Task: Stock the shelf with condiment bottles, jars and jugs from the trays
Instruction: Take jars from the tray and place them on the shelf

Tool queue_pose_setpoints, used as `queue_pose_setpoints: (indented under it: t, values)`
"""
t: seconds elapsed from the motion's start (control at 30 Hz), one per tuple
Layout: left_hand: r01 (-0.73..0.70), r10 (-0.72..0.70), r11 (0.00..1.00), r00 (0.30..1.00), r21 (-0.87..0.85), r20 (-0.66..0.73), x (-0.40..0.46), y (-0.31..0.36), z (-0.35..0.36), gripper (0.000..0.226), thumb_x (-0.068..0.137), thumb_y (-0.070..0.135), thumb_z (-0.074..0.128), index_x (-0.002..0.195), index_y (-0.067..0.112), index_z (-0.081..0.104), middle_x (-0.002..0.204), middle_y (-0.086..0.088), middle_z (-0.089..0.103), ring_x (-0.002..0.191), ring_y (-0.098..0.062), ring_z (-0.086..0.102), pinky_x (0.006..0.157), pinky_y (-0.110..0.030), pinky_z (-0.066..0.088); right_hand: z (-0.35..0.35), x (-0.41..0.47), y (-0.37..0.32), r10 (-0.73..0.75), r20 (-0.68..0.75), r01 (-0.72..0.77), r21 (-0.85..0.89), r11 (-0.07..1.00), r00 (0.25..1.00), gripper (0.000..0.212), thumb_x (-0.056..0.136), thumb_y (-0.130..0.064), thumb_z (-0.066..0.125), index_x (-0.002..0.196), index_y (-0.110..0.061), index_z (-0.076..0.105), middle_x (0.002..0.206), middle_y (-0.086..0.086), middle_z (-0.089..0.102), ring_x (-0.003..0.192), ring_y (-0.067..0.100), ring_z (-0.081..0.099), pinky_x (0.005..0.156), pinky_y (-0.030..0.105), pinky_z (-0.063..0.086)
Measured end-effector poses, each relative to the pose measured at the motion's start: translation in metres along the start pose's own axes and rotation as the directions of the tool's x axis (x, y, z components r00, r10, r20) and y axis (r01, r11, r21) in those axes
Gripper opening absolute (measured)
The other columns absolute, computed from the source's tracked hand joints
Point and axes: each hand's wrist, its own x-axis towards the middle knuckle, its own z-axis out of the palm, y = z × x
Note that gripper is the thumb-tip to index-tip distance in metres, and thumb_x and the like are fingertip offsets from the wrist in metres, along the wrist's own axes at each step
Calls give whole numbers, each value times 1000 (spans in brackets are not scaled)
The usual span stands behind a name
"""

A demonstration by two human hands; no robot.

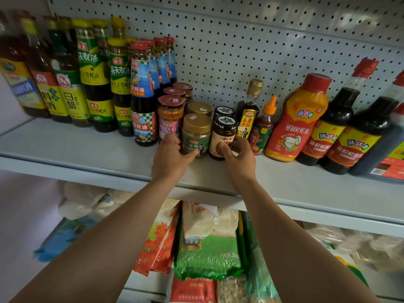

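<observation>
- Gold-lidded jar of sesame paste stands upright on the grey shelf, near its front edge, with a second gold-lidded jar right behind it.
- Left hand curls round the lower part of the front gold-lidded jar, thumb across its label.
- Right hand grips the base of a black-lidded jar with a brown label, standing just beside the gold-lidded one; another black-lidded jar sits behind it.
- Left of the hands stand three red-lidded chilli jars in a row going back, then tall oyster sauce bottles with red caps and green-labelled bottles with yellow caps.
- Right of the hands are a slim gold-capped bottle, a small orange-nozzled bottle, an orange squeeze bottle and dark soy sauce bottles.
- White pegboard backs the shelf.
- Below the shelf lie bagged dry goods, among them a green packet.
</observation>
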Motion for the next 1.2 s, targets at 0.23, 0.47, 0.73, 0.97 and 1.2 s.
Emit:
queue_pose_setpoints:
  t: [0.23,0.47,0.73,0.97,1.2]
  values:
    - [20,-20,1000,1000,14,14,-1,4,1,62,65,61,80,102,22,51,93,3,61,83,-16,60,65,-32,51,-1,0,-2,19,-12,-19,-31,999,1000,50,90,-33,73,135,-16,57,123,-1,66,110,9,58,90,23,46]
    - [80,-71,994,992,78,-104,-5,18,12,73,67,64,76,113,14,51,110,-6,61,99,-25,60,79,-40,53,1,3,0,17,-18,-19,-80,997,1000,53,88,-29,75,135,-16,55,124,-1,65,113,12,59,91,24,46]
    - [121,-102,985,984,126,-148,-3,24,16,86,69,65,75,126,8,45,123,-13,58,110,-31,58,92,-45,51,6,10,3,7,-43,-13,-141,990,999,53,87,-34,76,133,-16,55,118,-5,65,105,8,57,87,23,44]
    - [101,-81,985,987,139,-141,-1,23,19,87,70,64,76,127,7,44,126,-13,57,113,-32,57,93,-46,50,8,12,5,10,-73,-23,-180,983,997,52,85,-36,77,130,-16,58,110,-8,63,102,9,59,85,23,46]
    - [111,-95,985,988,133,-121,-2,22,16,82,69,65,77,121,10,47,121,-13,59,107,-32,60,88,-47,53,9,9,3,27,-79,-42,-194,980,996,54,84,-40,77,129,-15,60,116,-3,69,107,11,62,88,24,49]
